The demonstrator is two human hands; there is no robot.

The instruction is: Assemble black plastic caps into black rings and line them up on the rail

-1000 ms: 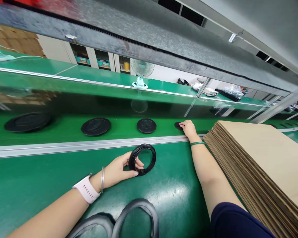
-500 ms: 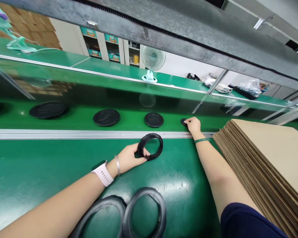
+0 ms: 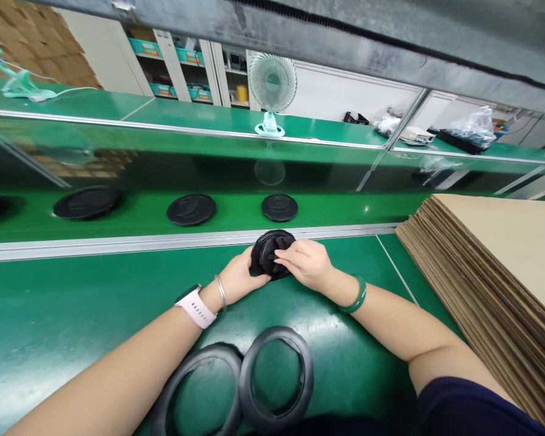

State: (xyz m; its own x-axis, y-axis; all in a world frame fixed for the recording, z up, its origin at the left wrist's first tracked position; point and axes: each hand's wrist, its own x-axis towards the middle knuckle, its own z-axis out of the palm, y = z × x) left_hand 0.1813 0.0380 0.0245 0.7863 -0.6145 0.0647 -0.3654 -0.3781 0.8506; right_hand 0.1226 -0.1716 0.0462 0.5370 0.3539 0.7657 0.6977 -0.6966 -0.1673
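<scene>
My left hand (image 3: 239,280) grips a black ring-shaped part (image 3: 267,249) from the left, holding it just above the green table (image 3: 72,303). My right hand (image 3: 305,264) comes in from the right with its fingers pinched on a small black disc pressed against the middle of that ring. The two hands meet close to the metal rail (image 3: 118,244) of the conveyor. Most of the disc is hidden under my fingers.
Two larger black rings (image 3: 277,378) lie on the table near me. Three black round lids (image 3: 191,209) ride the green conveyor belt beyond the rail. A tall stack of flat cardboard sheets (image 3: 495,266) fills the right side. A small fan (image 3: 271,85) stands on the far shelf.
My right hand has left the conveyor belt with the small black disc and brought it to the ring in my left hand. The ring has stayed roughly in place.
</scene>
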